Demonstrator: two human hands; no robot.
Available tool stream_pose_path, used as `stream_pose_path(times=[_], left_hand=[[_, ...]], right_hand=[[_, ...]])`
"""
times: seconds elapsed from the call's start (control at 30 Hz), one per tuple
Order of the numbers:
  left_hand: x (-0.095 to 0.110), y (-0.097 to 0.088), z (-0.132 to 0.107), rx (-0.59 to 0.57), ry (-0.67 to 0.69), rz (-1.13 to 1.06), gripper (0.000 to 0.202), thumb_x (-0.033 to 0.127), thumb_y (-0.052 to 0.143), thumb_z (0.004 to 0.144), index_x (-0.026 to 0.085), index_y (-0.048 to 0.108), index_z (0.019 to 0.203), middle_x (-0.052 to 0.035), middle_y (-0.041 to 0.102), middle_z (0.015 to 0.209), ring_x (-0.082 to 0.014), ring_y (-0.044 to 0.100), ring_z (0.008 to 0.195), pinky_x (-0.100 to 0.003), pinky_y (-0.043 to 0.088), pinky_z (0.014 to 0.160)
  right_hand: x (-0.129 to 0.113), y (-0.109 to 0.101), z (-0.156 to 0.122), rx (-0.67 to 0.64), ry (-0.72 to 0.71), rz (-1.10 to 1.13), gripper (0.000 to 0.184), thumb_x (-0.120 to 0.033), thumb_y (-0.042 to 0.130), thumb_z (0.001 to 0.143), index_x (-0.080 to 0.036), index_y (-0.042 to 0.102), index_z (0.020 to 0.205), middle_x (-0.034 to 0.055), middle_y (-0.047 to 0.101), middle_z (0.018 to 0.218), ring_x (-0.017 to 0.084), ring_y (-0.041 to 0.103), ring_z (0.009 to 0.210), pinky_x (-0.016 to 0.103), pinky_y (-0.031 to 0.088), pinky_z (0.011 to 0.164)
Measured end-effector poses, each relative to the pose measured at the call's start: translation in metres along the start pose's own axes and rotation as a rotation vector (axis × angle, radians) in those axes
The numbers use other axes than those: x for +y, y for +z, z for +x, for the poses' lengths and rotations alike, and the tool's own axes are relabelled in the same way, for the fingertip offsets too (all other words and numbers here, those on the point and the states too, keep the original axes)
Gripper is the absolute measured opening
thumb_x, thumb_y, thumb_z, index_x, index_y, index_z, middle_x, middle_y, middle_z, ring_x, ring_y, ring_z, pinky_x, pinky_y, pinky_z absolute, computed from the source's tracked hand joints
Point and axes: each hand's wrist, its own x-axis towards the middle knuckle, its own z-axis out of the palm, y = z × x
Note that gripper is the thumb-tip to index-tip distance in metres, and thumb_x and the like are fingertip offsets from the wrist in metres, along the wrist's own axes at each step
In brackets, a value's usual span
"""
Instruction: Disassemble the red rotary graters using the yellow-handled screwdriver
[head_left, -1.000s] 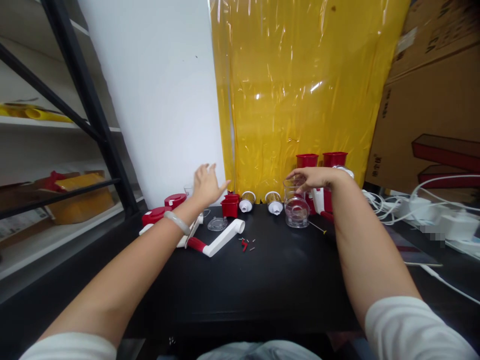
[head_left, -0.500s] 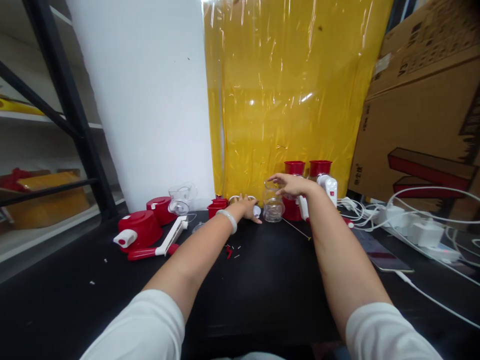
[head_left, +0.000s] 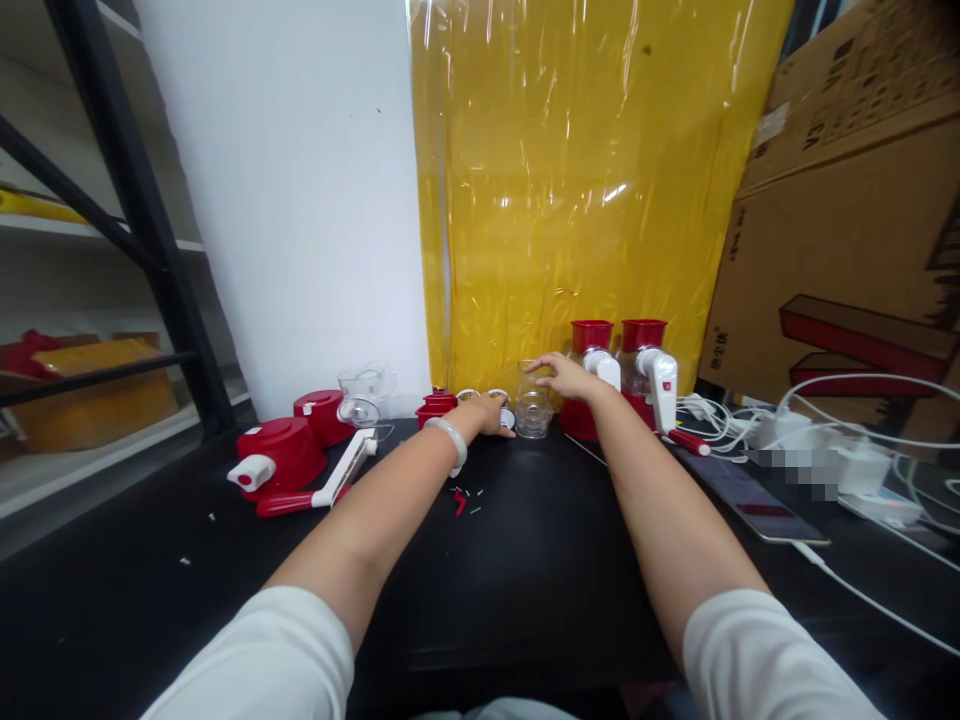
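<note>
My left hand [head_left: 491,413], with a pale bangle on its wrist, reaches to the back of the table. Its fingers curl around a white-rimmed round part [head_left: 508,418], which they partly hide. Just right of it stands a clear plastic housing [head_left: 533,415], with the fingers of my right hand [head_left: 556,377] closed on its upper edge. Small red square hoppers [head_left: 433,408] sit left of my left hand. Beyond my right forearm stand two assembled red-and-white rotary graters, one with a red hopper [head_left: 592,335] and the other with a white crank [head_left: 663,390].
Red bases [head_left: 279,455], a white crank arm with red handle [head_left: 346,468] and another clear housing [head_left: 364,392] lie at left. Small screws and a red piece [head_left: 460,502] lie mid-table. A tablet [head_left: 757,500], white cables and chargers [head_left: 859,465] occupy the right, beside a large carton [head_left: 832,240].
My left hand's spread fingers have drawn in around the white-rimmed part. My right hand and the clear housing have shifted slightly left, away from the assembled graters.
</note>
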Motion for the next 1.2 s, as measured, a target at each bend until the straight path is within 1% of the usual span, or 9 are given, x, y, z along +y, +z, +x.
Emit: stream_pose_path(times=[0.17,0.27,0.47,0.63,0.73,0.9,1.03,1.13,1.2], left_hand=[[0.001,-0.001,-0.010,0.013,0.000,0.005,0.096,0.072,0.067,0.069,0.029,0.034,0.148,-0.0185,0.042,0.152,-0.0424,0.041,0.137,-0.056,0.035,0.106],[0.003,-0.003,-0.017,0.022,0.012,0.015,0.094,0.071,0.065,0.073,0.026,0.033,0.149,-0.0197,0.043,0.151,-0.0426,0.042,0.136,-0.057,0.036,0.106],[0.001,-0.022,-0.035,0.091,0.089,0.022,0.087,0.064,0.062,0.080,0.021,0.033,0.150,-0.0189,0.048,0.146,-0.0349,0.046,0.134,-0.042,0.038,0.106],[-0.022,-0.041,-0.089,0.298,0.215,-0.047,0.073,0.060,0.056,0.085,0.019,0.042,0.145,-0.0160,0.054,0.138,-0.0318,0.049,0.129,-0.037,0.037,0.104],[-0.039,-0.037,-0.134,0.358,0.179,-0.089,0.057,0.060,0.050,0.087,0.019,0.057,0.126,-0.0137,0.063,0.120,-0.0297,0.058,0.114,-0.036,0.043,0.095],[-0.054,-0.006,-0.181,0.216,-0.020,-0.117,0.046,0.060,0.050,0.085,0.019,0.066,0.098,-0.0139,0.069,0.102,-0.0305,0.067,0.090,-0.038,0.048,0.075],[-0.057,0.012,-0.188,0.189,-0.016,-0.112,0.039,0.056,0.053,0.083,0.021,0.067,0.094,-0.0137,0.071,0.101,-0.0318,0.069,0.092,-0.038,0.049,0.072],[-0.058,0.017,-0.189,0.161,-0.026,-0.083,0.032,0.048,0.057,0.081,0.021,0.066,0.094,-0.0150,0.072,0.103,-0.0324,0.070,0.090,-0.038,0.049,0.071],[-0.058,0.018,-0.190,0.150,-0.035,-0.084,0.027,0.043,0.056,0.081,0.021,0.065,0.094,-0.0154,0.072,0.105,-0.0322,0.070,0.090,-0.038,0.049,0.071]], right_hand=[[0.001,0.008,0.001,0.058,-0.026,0.010,0.021,-0.009,0.064,0.082,-0.020,0.075,0.096,0.0084,0.069,0.112,0.021,0.059,0.116,0.038,0.042,0.104],[-0.001,0.010,0.000,0.099,-0.015,0.007,0.018,-0.010,0.064,0.082,-0.018,0.074,0.095,0.0103,0.069,0.112,0.021,0.061,0.113,0.038,0.043,0.103],[0.000,0.014,-0.002,0.170,0.068,-0.073,0.020,-0.009,0.064,0.081,-0.018,0.073,0.097,0.0101,0.068,0.114,0.021,0.061,0.112,0.035,0.043,0.102],[-0.001,0.022,-0.003,0.187,0.096,-0.158,0.023,-0.015,0.068,0.082,-0.018,0.071,0.105,0.0120,0.064,0.118,0.022,0.059,0.115,0.034,0.041,0.105],[-0.006,0.023,-0.004,0.170,0.103,-0.208,0.027,-0.018,0.066,0.084,-0.019,0.070,0.110,0.0120,0.062,0.120,0.022,0.060,0.115,0.033,0.041,0.104],[-0.036,-0.014,-0.010,0.121,0.098,-0.303,0.036,-0.030,0.065,0.087,-0.012,0.067,0.118,0.0176,0.064,0.121,0.027,0.060,0.115,0.036,0.043,0.103],[-0.071,-0.058,-0.046,0.205,0.051,-0.303,0.035,-0.037,0.052,0.093,-0.016,0.063,0.119,0.0137,0.069,0.113,0.025,0.065,0.104,0.036,0.048,0.094],[-0.080,-0.071,-0.099,0.027,0.116,-0.486,0.036,-0.048,0.047,0.094,-0.020,0.066,0.106,0.0144,0.072,0.094,0.029,0.069,0.088,0.041,0.051,0.083],[-0.072,-0.068,-0.139,-0.140,0.217,-0.577,0.039,-0.054,0.045,0.092,-0.022,0.067,0.099,0.0155,0.071,0.087,0.031,0.069,0.079,0.043,0.051,0.074]])
